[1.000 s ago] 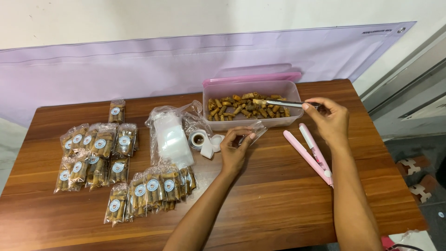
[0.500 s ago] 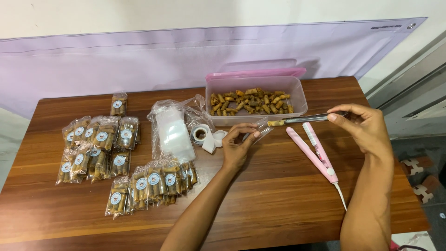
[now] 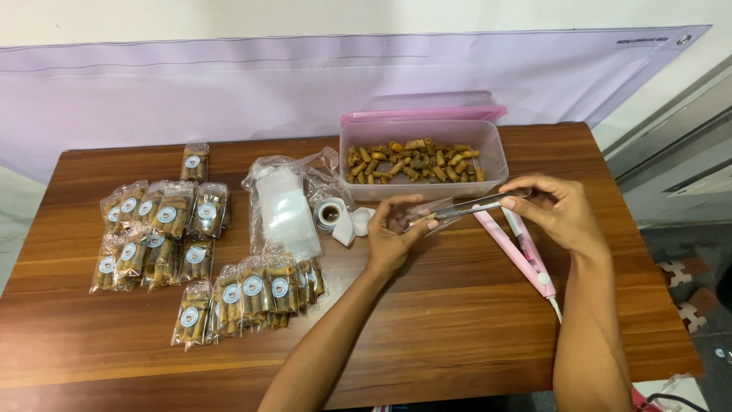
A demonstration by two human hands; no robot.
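Observation:
My left hand (image 3: 394,235) holds a small clear plastic bag (image 3: 424,210) open above the wooden table (image 3: 457,336). My right hand (image 3: 558,209) grips metal tongs (image 3: 479,204), whose tips reach into the bag's mouth with a brown snack piece. Just behind stands a clear plastic tub (image 3: 424,155) with a pink lid under it, filled with several fried brown snack rolls.
A pink hand sealer (image 3: 521,250) lies right of my hands. A stack of empty clear bags (image 3: 287,204), a tape roll (image 3: 330,214) and several sealed snack packs with round labels (image 3: 164,229) lie to the left. A lilac sheet hangs behind the table.
My right hand drew the tongs with a snack piece out of the tub and brought them left to the bag held in my left hand.

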